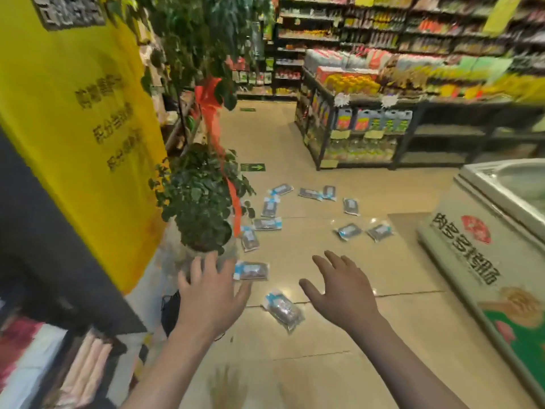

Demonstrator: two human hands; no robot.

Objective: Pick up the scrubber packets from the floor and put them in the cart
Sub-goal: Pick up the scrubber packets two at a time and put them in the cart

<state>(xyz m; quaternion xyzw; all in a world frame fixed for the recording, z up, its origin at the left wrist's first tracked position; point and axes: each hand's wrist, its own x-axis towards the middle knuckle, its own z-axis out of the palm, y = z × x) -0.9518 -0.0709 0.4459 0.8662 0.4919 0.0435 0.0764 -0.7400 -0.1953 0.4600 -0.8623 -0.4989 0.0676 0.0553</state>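
Note:
Several scrubber packets lie scattered on the tan tiled floor, each clear plastic with a dark pad and a blue-white label. The nearest packet [283,309] lies between my two hands. Another packet [251,271] lies just beyond my left hand's fingertips. More packets [349,230] spread farther back toward the shelves. My left hand [210,293] is stretched forward, fingers spread, holding nothing. My right hand [342,286] reaches forward too, fingers straight and apart, empty. No cart is in view.
A potted plant [203,202] with an orange ribbon stands at left beside a yellow banner [73,113]. A chest freezer [495,246] borders the right side. Stocked black shelves [368,128] stand behind the packets. A dark object [171,312] lies by the wall.

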